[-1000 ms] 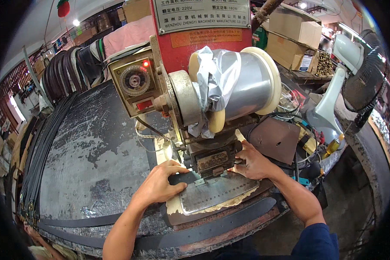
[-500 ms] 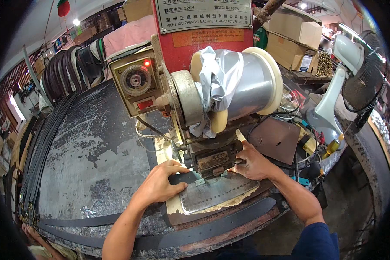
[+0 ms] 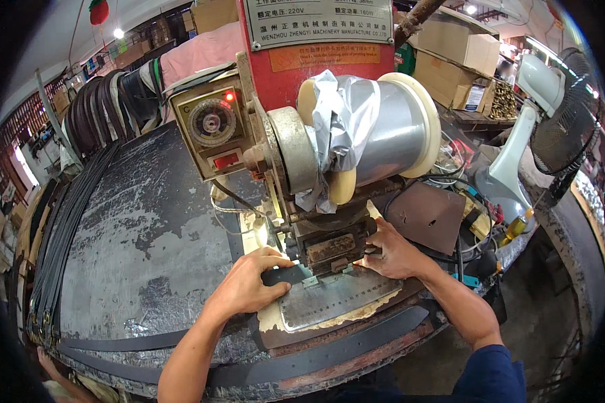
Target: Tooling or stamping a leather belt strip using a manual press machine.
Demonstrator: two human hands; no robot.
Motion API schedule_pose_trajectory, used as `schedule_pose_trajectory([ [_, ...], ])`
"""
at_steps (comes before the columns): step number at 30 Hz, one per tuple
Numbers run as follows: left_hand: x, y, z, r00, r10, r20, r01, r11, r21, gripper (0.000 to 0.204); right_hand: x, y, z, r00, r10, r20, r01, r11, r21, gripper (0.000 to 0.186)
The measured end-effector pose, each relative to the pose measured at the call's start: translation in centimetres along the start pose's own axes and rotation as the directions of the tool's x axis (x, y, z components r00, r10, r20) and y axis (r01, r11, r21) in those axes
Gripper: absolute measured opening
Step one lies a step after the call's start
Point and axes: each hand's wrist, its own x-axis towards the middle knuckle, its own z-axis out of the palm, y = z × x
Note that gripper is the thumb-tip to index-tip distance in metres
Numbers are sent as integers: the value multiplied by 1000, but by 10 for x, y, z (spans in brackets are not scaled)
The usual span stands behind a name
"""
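My left hand [image 3: 259, 282] pinches a dark strap [image 3: 286, 273] at the left of the red machine's stamping block [image 3: 331, 247], above a metal plate with small marks [image 3: 336, 302]. My right hand [image 3: 390, 252] is at the block's right, fingers bent against it and low beside the plate; what they grip is hidden. Above sits a spool of silver foil [image 3: 390, 134] with crumpled foil over its left part, beside a control box with dial and red light [image 3: 208, 124]. Another dark strap [image 3: 262, 363] lies along the front edge.
Long dark straps [image 3: 67, 235] lie at left, strap rolls [image 3: 104, 107] behind. A brown sheet [image 3: 420, 221], cables and a yellow-handled tool [image 3: 514, 228] crowd the right, near a fan [image 3: 561, 127]. Cartons [image 3: 457, 80] stand behind. Another person's arm [image 3: 57, 373] shows at lower left.
My hands and the strap stay in nearly the same position. The other person's arm at the lower left has shifted slightly.
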Motion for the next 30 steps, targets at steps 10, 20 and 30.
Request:
schedule_pose_trajectory([
  [10, 0, -4, 1, 1000, 27, -15, -27, 1000, 2, 44, -2, 6, 8, 998, -6, -66, 6, 1000, 2, 52],
  [20, 1, -4, 2, 998, 53, -29, -52, 998, 16, 43, -3, 4, 4, 995, -39, -92, 32, 997, -73, 39],
  [30, 1, -17, 8, 992, 116, -58, -116, 993, 11, 41, -44, -9, 21, 907, -282, -312, 176, 929, -326, 21],
])
